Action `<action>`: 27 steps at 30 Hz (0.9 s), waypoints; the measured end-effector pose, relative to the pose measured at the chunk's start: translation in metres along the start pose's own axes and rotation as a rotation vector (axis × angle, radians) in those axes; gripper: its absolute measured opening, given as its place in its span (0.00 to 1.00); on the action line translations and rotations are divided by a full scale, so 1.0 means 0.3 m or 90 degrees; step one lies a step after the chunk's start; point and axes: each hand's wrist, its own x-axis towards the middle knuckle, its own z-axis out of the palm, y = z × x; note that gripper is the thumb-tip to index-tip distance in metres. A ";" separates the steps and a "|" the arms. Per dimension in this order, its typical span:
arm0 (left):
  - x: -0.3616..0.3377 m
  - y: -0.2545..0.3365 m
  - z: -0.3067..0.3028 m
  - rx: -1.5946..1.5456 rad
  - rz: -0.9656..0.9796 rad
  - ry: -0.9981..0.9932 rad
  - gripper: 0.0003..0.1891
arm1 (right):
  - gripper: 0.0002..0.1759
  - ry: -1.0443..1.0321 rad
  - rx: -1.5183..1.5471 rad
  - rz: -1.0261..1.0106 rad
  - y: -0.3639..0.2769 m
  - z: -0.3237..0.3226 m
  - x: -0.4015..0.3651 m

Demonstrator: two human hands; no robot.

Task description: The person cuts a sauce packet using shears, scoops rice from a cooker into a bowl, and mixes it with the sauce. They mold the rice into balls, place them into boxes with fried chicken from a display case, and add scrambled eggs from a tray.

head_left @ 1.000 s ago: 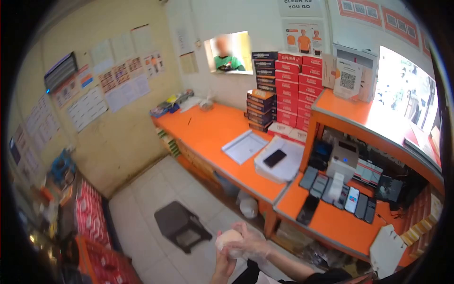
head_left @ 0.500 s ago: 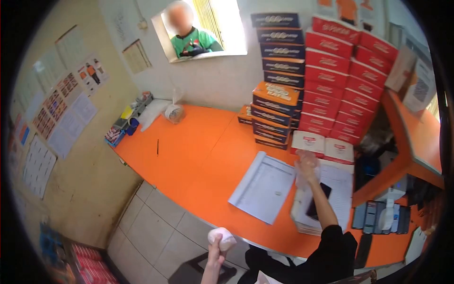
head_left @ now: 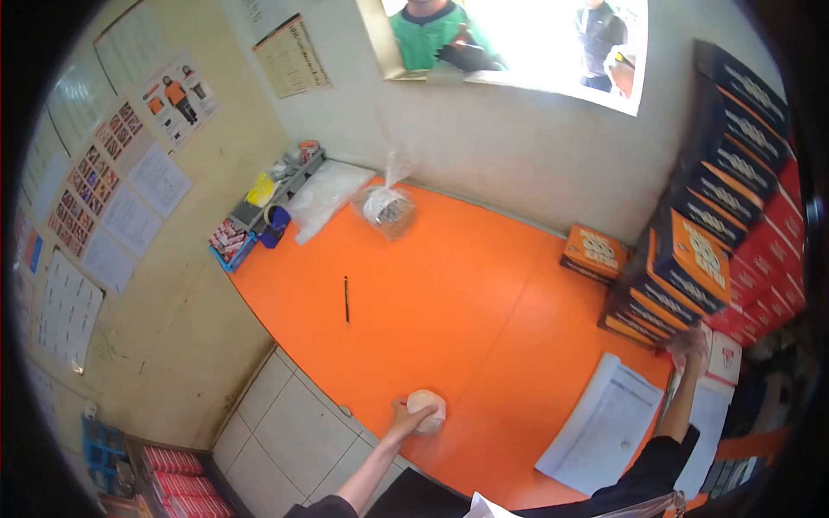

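An orange counter [head_left: 449, 285] fills mid-frame, with stacked boxes [head_left: 699, 250] at right. The right hand [head_left: 691, 345], at right by the boxes, is too blurred to tell how its fingers are set. At the counter's lower-centre edge the left hand [head_left: 404, 421] curls its fingers around a white bundle [head_left: 427, 406] resting on the surface, and a pen [head_left: 346, 300] lies well above it.

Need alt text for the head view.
Seen from above, the left hand grips a white bundle at the near edge of an orange counter, while the right hand reaches toward stacked boxes. A pen and a clear bag lie farther back.
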 end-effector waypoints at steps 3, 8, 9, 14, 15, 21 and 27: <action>0.151 0.036 -0.083 0.103 0.075 -0.038 0.43 | 0.39 0.012 0.018 0.056 -0.006 -0.003 -0.013; 0.160 0.170 -0.155 0.543 0.240 -0.019 0.41 | 0.35 0.037 0.044 0.114 -0.021 0.033 -0.043; 0.176 0.167 -0.170 0.538 0.248 -0.006 0.40 | 0.34 0.045 0.051 0.123 -0.022 0.043 -0.044; 0.292 0.187 -0.237 0.400 0.409 0.020 0.35 | 0.30 0.087 0.088 0.163 -0.029 0.071 -0.057; 0.362 0.238 -0.268 0.405 0.439 0.046 0.34 | 0.29 0.099 0.093 0.177 -0.031 0.086 -0.072; 1.021 0.919 -0.357 0.376 0.694 0.363 0.36 | 0.24 0.404 0.187 0.224 -0.082 0.140 -0.269; 1.498 1.332 -0.351 0.758 0.801 0.138 0.38 | 0.19 0.677 0.408 0.378 -0.556 0.191 -0.762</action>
